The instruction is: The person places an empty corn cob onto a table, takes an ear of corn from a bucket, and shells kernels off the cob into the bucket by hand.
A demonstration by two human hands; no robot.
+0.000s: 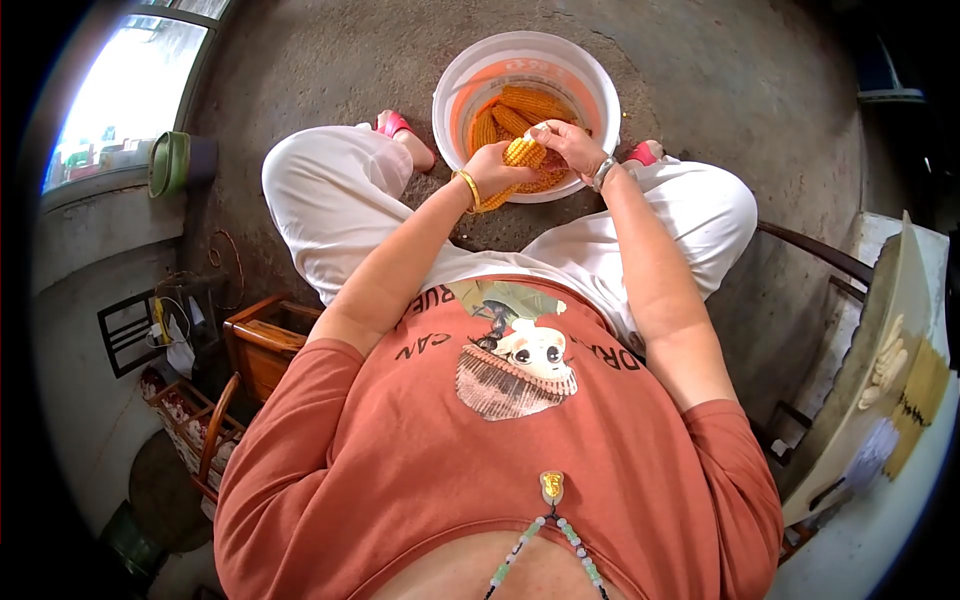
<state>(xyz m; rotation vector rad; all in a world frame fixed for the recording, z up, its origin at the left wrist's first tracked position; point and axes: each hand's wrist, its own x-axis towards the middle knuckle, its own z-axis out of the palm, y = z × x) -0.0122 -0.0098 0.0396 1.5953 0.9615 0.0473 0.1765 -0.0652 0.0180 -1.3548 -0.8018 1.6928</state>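
A yellow corn cob [523,153] is held at a slant over the near side of a white plastic bucket [446,85]. My left hand [489,170] wraps round its middle, and the cob's lower end shows beneath the palm. At the upper end, the fingers and thumb of my right hand [572,150] are closed against the cob's tip, where a pale patch shows. Inside the bucket lie several more corn cobs [533,102]. Loose kernels [548,178] are visible at the near side, partly hidden under my hands.
The bucket stands on a concrete floor [330,60] between my knees. A wooden chair or stool [268,335] is at the left, near a basket-like rack [195,425]. At the right is a table [850,400] with papers on it. A green container [169,165] sits by the window.
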